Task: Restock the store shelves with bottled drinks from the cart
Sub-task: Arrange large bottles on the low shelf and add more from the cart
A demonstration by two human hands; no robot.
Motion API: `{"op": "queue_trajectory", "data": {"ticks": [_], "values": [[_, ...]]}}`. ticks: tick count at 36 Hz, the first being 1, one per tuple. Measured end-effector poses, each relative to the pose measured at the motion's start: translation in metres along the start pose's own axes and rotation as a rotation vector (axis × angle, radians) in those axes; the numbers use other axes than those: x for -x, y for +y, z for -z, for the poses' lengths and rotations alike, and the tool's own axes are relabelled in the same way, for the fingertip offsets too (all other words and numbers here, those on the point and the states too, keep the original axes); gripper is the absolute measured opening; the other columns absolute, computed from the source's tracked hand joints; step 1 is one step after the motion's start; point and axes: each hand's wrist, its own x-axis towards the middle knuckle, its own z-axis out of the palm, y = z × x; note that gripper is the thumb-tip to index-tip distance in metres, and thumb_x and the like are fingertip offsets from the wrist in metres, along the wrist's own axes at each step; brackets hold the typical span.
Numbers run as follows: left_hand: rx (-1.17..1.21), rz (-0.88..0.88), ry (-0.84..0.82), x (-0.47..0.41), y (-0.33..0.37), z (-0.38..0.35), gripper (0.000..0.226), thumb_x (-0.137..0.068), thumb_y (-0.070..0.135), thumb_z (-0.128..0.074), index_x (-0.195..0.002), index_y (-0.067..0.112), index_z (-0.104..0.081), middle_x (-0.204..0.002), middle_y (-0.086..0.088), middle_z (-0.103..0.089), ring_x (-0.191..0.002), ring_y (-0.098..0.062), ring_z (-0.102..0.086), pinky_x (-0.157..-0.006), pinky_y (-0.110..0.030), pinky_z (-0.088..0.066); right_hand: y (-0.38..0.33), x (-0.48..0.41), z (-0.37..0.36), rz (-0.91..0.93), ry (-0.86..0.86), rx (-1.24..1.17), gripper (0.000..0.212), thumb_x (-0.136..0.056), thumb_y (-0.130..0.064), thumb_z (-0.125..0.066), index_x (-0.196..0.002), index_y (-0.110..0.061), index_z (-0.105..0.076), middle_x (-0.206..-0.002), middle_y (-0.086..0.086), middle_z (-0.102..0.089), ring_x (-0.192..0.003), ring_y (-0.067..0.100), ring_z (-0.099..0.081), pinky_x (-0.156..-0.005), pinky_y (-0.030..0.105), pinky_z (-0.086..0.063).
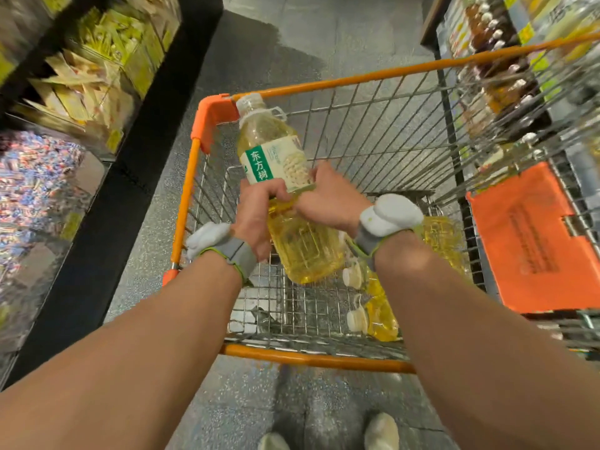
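Head: bottle [276, 151] in left hand [256, 216]

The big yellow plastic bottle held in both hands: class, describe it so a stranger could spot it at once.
Find the orange-rimmed wire shopping cart. Over its basket, the left hand and right hand grip one large clear plastic bottle of yellow liquid. Unlike the bottles lying below, it is lifted, its green-and-white label showing.

The bottle [292, 248] carried a label [279, 164] whose green strip read 东方树 in white characters, running downward. Print on the orange flap [532, 241] and on the yellow shelf tags [526, 33] was too blurred to read.
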Motion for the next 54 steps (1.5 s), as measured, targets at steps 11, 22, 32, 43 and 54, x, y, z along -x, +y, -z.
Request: {"op": "queue_trajectory", "data": {"ticks": [11,22,32,43,54], "values": [[0.043,-0.197,-0.058,0.009,0.02,-0.01,0.058,-0.052,0.001,-0.045,-0.11,0.0,-0.045,-0.078,-0.005,-0.049,-0.063,-0.022,-0.045,-0.055,-0.03,-0.045,-0.02,-0.02,0.007,0.119,0.076,-0.087,0.021,-0.092,-0.015,-0.055,-0.096,0.0,-0.069,-0.083,0.011,-0.064,-0.072,0.024,-0.059,-0.045,0.02,-0.038],[-0.419,-0.477,-0.137,0.047,0.058,-0.045,0.088,-0.038,-0.001,-0.049,-0.125,0.002,-0.036,-0.119,-0.023,-0.058,-0.096,-0.022,-0.055,-0.061,-0.032,-0.044,-0.025,0.029,0.035,0.096,0.408,-0.69,0.022,-0.074,-0.03,-0.063,-0.092,-0.017,-0.061,-0.076,0.0,-0.062,-0.064,0.022,-0.057,-0.05,0.025,-0.042],[-0.491,-0.484,-0.349,0.118,0.047,-0.141,0.082,-0.036,0.003,-0.048,-0.118,0.011,-0.04,-0.096,-0.009,-0.052,-0.068,-0.008,-0.048,-0.039,-0.022,-0.032,0.02,0.118,0.101,0.017,0.659,-0.83,0.022,-0.063,-0.023,-0.055,-0.085,-0.026,-0.057,-0.068,-0.005,-0.056,-0.065,0.025,-0.055,-0.06,0.037,-0.043],[-0.489,-0.406,-0.665,0.208,-0.002,-0.262,0.076,-0.037,-0.001,-0.051,-0.111,0.011,-0.043,-0.091,-0.008,-0.055,-0.07,-0.015,-0.05,-0.038,-0.023,-0.033,0.1,0.241,0.175,-0.086,0.923,-0.982,0.051,-0.033,-0.001,-0.046,-0.082,-0.011,-0.058,-0.072,0.011,-0.059,-0.066,0.028,-0.056,-0.048,0.032,-0.04],[-0.497,-0.37,-0.947,0.285,-0.082,-0.33,0.068,-0.036,-0.007,-0.049,-0.1,0.016,-0.045,-0.06,0.017,-0.058,-0.052,0.0,-0.047,-0.036,-0.017,-0.029,0.169,0.365,0.187,-0.129,1.146,-1.079,0.068,-0.03,0.002,-0.045,-0.095,-0.01,-0.06,-0.072,-0.009,-0.066,-0.065,0.011,-0.058,-0.04,0.02,-0.037]]}}
